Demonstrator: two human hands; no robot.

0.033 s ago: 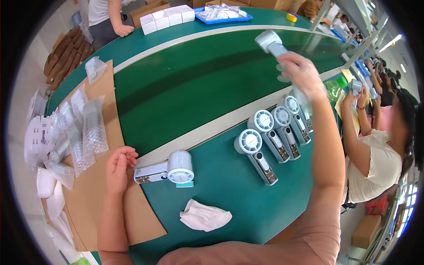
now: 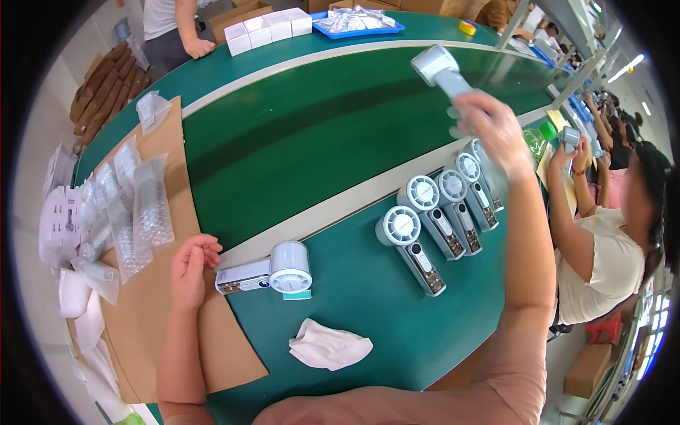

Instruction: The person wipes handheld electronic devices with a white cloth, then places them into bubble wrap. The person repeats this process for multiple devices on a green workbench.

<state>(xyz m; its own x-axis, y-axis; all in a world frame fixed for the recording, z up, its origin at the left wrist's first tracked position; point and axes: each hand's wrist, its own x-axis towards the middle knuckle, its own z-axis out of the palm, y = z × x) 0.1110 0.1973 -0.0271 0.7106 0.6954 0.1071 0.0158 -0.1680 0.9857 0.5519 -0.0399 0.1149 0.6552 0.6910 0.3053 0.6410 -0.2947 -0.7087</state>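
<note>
Plainly laid out before me, item by item, from the near side of the bench (image 2: 340, 265):

Right hand (image 2: 494, 131): raised, slightly blurred, fingers closed around the handle of a grey fan (image 2: 435, 67); the fan is in the air over the green belt (image 2: 319, 134), head toward the upper left.

Left hand (image 2: 193, 263): empty, fingers loosely curled, above the edge of the cardboard (image 2: 177, 340).

Lying fan (image 2: 290, 265): one, on its side just beside the left hand, handle end toward the cardboard; a teal slip (image 2: 297, 295) shows at its head.

Row of fans (image 2: 460, 219): at least five, on the bench's right, grilles up, handles slanting to the lower right; the farthest is partly hidden by the right arm.

Cloth (image 2: 329, 346): one, white, crumpled, nearest the person.

Bubble bags (image 2: 152, 205): several, clear, heaped on the cardboard at left.

Far side, beyond the belt: white boxes (image 2: 269, 27) in a line; a blue tray (image 2: 361, 33) of clear bags; a yellow roll (image 2: 467, 27).

Right side: a green-capped bottle (image 2: 536, 142); a co-worker (image 2: 595, 241) in cream, holding another fan (image 2: 569, 138).
</note>
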